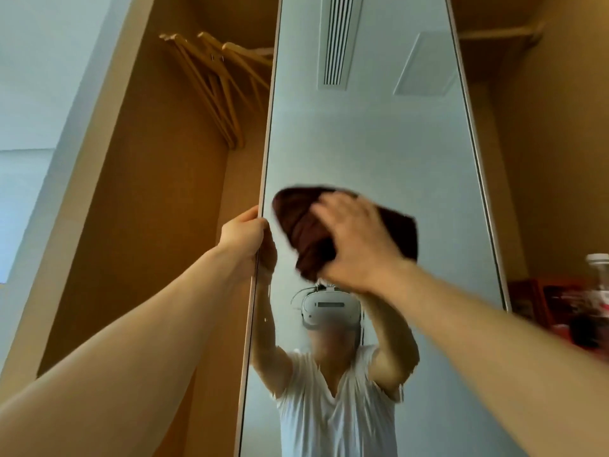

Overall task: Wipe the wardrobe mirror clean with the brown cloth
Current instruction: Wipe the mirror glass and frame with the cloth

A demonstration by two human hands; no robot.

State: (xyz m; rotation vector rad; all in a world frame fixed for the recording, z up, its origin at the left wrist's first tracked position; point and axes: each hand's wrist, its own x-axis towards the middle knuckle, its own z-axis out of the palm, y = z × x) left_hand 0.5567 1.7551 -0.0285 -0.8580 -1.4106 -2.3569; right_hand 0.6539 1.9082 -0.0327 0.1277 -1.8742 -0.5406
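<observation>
Left hand (243,233) grips the mirror (372,143) edge, right hand (354,244) presses the brown cloth (296,219) flat — push too hard and the door could swing.

Cloth (296,222) on the mirror (379,143) under the right hand (357,245), left hand (242,232) on the mirror's left edge, hangers (214,87) behind.

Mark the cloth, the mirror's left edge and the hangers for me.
brown cloth (296,222), head view, bunched left part.
mirror (263,179), head view, left frame edge.
hangers (214,87), head view, wooden arms in the wardrobe.
</observation>
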